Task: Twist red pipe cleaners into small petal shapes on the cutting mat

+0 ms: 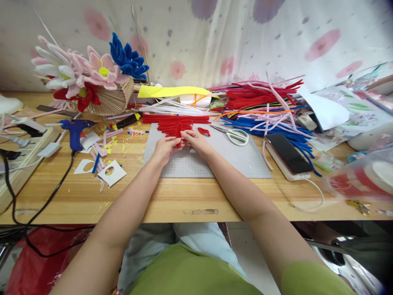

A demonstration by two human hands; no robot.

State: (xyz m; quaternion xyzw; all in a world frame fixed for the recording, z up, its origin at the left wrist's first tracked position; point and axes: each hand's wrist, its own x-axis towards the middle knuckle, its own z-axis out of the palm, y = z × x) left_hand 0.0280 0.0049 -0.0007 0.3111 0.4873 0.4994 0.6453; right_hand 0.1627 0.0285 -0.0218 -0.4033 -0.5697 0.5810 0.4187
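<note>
Pinching a narrow red fuzzy piece (179,130) between both hands, over the left part of the grey mat (193,166), toward its far edge. Gripping low on the piece with the left hand (166,148), thumb and forefinger closed on it, other fingers curled in. Pinching it from the opposite side with the right hand (195,140), thumb and forefinger drawn together close to the left fingertips. Cannot tell how hard either grip presses, nor make out the piece's lower end behind the fingers.

Have short red stems (167,128) lying on the mat just beyond the fingertips, and longer red stems (150,119) along its far edge. Also have a small bent red piece (204,131) on the mat, near the right hand but untouched. Can see scissors (229,132) on the mat's right part, well apart from both hands.

To the left of the mat, can see a blue glue gun (76,133) and a white card (112,173) with a round hole. To its right, can see a phone (289,152); beyond its far edge, a yellow strip (172,91) and blue stems (260,126).
</note>
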